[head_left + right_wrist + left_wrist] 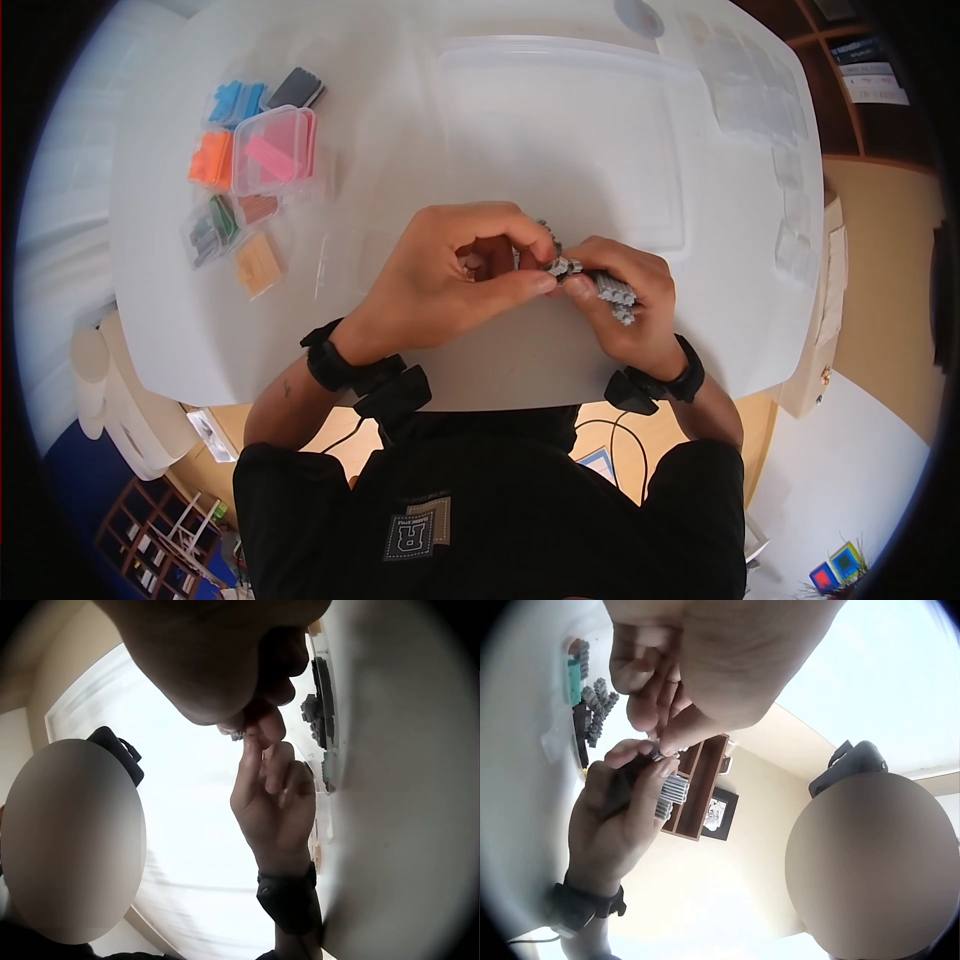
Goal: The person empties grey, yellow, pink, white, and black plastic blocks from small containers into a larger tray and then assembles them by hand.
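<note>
My right hand (640,305) grips a bundle of ribbed grey toy building blocks (618,292), whose toothed ends stick out past the fingers. At its fingertips sits a small grey block (562,267), and the thumb and index finger of my left hand (440,275) pinch at it. The fingertips of both hands meet there and hide part of the piece. Just behind the fingers, a grey-green toothed piece (547,232) shows in the head view. Beyond the hands in the left wrist view are knobbly grey blocks (598,709) and a teal piece (574,679).
Small clear boxes hold blue (236,102), orange (210,158), pink (275,148) and tan pieces (258,265) at the table's left; a dark block (297,88) lies beside them. A large translucent tray (560,45) lies behind the hands. Several clear containers (793,250) line the right edge.
</note>
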